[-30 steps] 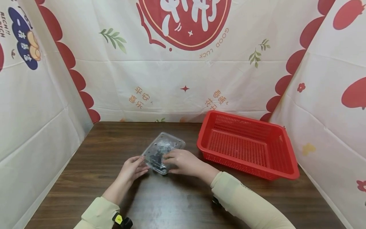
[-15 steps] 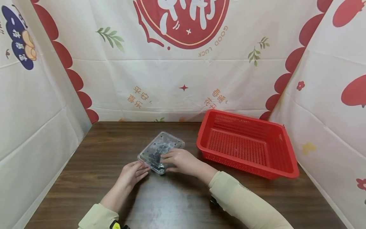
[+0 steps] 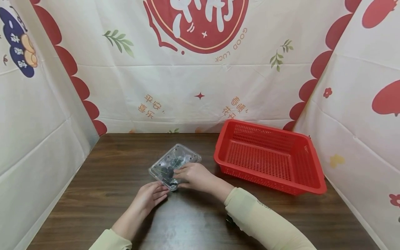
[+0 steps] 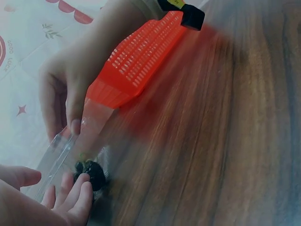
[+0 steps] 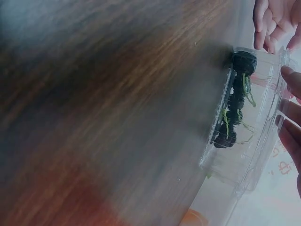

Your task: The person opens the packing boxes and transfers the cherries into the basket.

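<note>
A clear plastic clamshell box [image 3: 187, 154] lies on the table at an angle, left of centre in the head view. Dark round fruit with thin green stems [image 5: 244, 62] shows through its wall. My right hand [image 3: 196, 177] reaches across its near right side, thumb and fingers pinching the lid's rim in the left wrist view. At the near corner is my left hand [image 3: 150, 198], its fingertips touching the edge and its fingers loosely extended. In the left wrist view, that hand's thumb stands apart from its fingers, which overlap the fruit. The lid appears closed.
A red perforated plastic basket [image 3: 259, 165] stands on the right of the brown wooden table [image 3: 112, 156], its visible floor bare. Printed white cloth [image 3: 187, 80] hangs behind the table and along both sides.
My left hand has slid along the box's near edge to its near corner. The box has turned and shifted slightly left, with my right hand staying on its right side.
</note>
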`<state>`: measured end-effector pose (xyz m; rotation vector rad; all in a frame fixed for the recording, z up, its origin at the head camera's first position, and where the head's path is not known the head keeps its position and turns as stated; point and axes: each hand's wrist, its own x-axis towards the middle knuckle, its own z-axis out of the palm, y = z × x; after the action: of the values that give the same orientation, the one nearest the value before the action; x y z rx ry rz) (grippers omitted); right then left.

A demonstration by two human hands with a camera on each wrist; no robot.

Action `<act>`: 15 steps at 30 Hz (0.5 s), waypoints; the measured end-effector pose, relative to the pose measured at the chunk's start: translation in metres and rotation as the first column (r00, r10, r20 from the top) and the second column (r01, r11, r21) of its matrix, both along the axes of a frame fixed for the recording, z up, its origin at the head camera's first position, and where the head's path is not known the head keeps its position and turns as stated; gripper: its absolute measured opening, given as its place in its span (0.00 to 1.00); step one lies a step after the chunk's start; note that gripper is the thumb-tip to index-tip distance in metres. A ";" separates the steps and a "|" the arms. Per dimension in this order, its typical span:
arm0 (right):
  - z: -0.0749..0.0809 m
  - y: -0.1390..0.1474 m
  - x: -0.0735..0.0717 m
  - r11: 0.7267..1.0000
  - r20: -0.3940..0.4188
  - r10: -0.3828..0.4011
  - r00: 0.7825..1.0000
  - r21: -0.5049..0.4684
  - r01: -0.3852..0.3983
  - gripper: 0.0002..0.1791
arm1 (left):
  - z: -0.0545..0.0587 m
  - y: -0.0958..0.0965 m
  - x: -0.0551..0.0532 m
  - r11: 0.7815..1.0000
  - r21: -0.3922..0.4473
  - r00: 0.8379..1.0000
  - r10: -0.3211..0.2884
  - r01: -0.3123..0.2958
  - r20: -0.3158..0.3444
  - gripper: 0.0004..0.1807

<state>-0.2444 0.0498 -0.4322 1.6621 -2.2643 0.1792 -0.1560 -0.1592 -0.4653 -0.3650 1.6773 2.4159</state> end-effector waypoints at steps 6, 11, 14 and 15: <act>-0.002 -0.003 0.002 1.000 -0.012 -0.015 1.000 -0.012 0.015 0.19 | -0.006 0.002 0.003 0.999 0.001 0.999 -0.049 0.049 0.003 0.14; -0.006 -0.007 0.002 0.999 -0.054 -0.024 0.998 -0.038 0.022 0.18 | -0.009 0.002 0.002 0.996 0.014 0.996 -0.093 0.093 -0.005 0.08; -0.008 -0.009 0.002 0.998 -0.102 -0.031 0.994 -0.055 0.025 0.17 | -0.010 0.002 0.002 0.992 0.024 0.992 -0.126 0.126 -0.013 0.07; -0.008 -0.010 0.002 0.998 -0.115 -0.035 0.993 -0.061 0.028 0.17 | -0.010 0.002 0.002 0.991 0.027 0.991 -0.134 0.134 -0.017 0.07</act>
<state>-0.2426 0.0396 -0.4402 1.5642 -2.1765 0.1368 -0.1542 -0.1573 -0.4755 -0.2232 1.6170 2.3473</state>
